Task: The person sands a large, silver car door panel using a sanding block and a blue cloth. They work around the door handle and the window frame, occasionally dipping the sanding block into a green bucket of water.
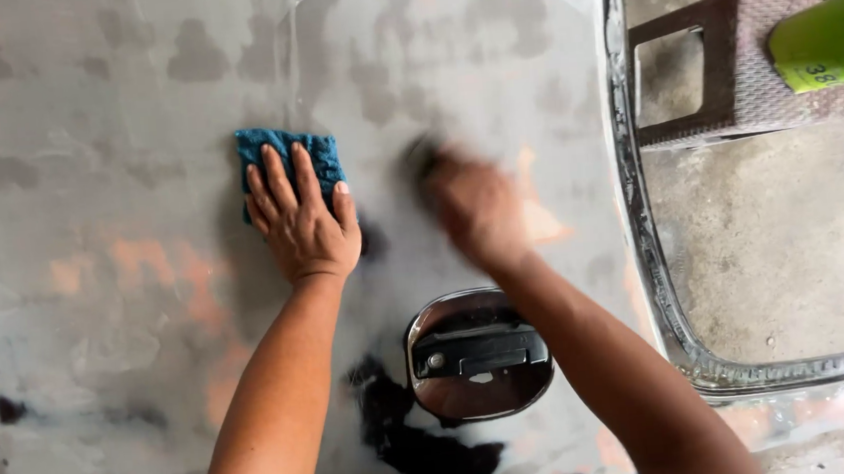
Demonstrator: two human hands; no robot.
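My left hand lies flat with fingers spread on a folded blue cloth, pressing it against a grey, patchy primed car door panel. My right hand is blurred by motion to the right of it, closed around a small dark pad that rubs the panel. The pad is mostly hidden by my fingers. A chrome door handle recess with a black handle sits just below, between my two forearms.
The open window frame of the door runs along the right, showing a concrete floor. A brown plastic stool stands there, with a green can at the upper right. Black patches mark the panel near the handle.
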